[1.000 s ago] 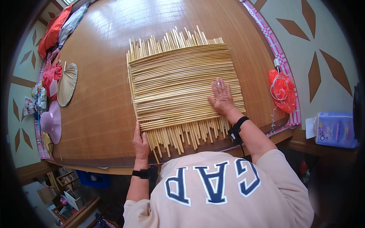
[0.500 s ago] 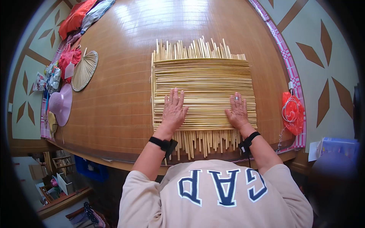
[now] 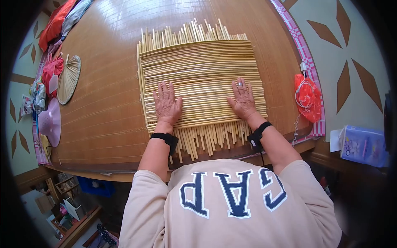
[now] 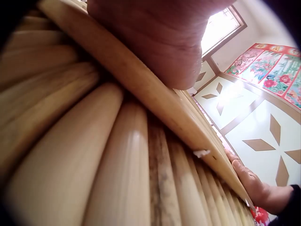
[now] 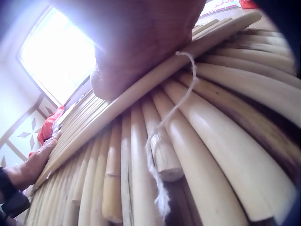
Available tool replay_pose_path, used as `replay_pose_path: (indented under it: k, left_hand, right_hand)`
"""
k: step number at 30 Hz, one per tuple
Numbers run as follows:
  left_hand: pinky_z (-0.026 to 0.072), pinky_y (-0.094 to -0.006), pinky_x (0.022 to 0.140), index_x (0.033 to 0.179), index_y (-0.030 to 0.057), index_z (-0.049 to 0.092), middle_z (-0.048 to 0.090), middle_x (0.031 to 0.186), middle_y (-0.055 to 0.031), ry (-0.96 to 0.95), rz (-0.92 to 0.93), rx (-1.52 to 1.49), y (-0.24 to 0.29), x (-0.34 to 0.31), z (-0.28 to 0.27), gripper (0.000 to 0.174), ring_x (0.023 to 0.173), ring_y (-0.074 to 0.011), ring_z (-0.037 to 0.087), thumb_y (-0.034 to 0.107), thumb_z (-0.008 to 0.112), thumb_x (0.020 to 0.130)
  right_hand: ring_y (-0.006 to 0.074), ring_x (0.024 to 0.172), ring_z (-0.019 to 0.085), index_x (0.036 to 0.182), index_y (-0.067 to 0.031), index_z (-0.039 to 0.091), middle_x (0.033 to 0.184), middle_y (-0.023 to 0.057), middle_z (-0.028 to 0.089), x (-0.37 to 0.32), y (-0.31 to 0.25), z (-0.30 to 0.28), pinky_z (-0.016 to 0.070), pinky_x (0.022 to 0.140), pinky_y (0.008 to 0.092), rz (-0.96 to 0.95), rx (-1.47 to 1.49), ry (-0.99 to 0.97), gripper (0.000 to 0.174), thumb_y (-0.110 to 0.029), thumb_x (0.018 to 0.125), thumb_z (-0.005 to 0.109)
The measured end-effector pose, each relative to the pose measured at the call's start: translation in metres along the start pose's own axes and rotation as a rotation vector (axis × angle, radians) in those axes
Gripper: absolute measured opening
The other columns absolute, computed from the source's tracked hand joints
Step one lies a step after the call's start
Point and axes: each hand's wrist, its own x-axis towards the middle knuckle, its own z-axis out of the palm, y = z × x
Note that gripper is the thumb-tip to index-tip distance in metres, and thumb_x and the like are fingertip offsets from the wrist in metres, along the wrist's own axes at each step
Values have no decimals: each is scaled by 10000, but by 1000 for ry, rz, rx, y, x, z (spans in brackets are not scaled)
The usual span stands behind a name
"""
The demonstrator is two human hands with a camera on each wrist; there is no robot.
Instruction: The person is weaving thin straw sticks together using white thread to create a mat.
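Pale yellow stalks (image 3: 200, 70) lie side by side in a crosswise layer, over lengthwise stalks (image 3: 194, 142) whose uneven ends stick out at front and back. My left hand (image 3: 167, 103) rests palm down on the left part of the crosswise layer, fingers pointing away from the body. On its right part lies my right hand (image 3: 243, 100), also flat, with a ring on one finger. In the right wrist view, a white string (image 5: 162, 202) hangs from the front crosswise stalk over the lengthwise ends. The heel of each hand is close to that front stalk.
A brown mat (image 3: 99, 124) covers the broad surface beneath. Along the left side are a hand fan (image 3: 69, 80), a pink hat (image 3: 50, 122) and a red cloth bundle (image 3: 52, 70). Toward the right edge lie a red plastic bag (image 3: 308, 97) with a white cable and a purple package (image 3: 364, 145).
My left hand has moved from the front left corner of the stalks up onto the crosswise layer and now lies flat there. The right hand stays on the right part; the head view has shifted.
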Motion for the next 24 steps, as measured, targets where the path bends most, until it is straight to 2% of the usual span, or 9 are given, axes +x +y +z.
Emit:
replay_pose_path:
  k: [7, 17, 24]
  left_hand:
    - [14, -470, 1130, 1450, 55, 182, 132, 1510, -176, -1, 3, 44, -2, 1, 6, 669, 1408, -315, 62, 424, 369, 924]
    - [11, -469, 1130, 1451, 35, 153, 130, 1509, -181, 38, 15, 52, -4, 0, 12, 686, 1409, -316, 56, 410, 375, 922]
    - [3, -456, 1133, 1450, 31, 154, 129, 1509, -182, 0, -4, 27, -2, -1, 7, 687, 1410, -309, 52, 413, 370, 921]
  right_hand:
    - [297, 1411, 82, 1448, -71, 197, 1510, 183, 132, 0, 2, 4, 31, 1124, 475, 14, -17, -18, 717, -497, 903, 387]
    - [298, 1407, 103, 1440, -65, 223, 1503, 186, 160, 0, 0, -1, 50, 1124, 470, 3, -27, 6, 711, -494, 899, 392]
    - [296, 1408, 101, 1440, -64, 223, 1500, 188, 166, 1, 2, 2, 50, 1124, 473, -9, -31, 12, 714, -492, 896, 397]
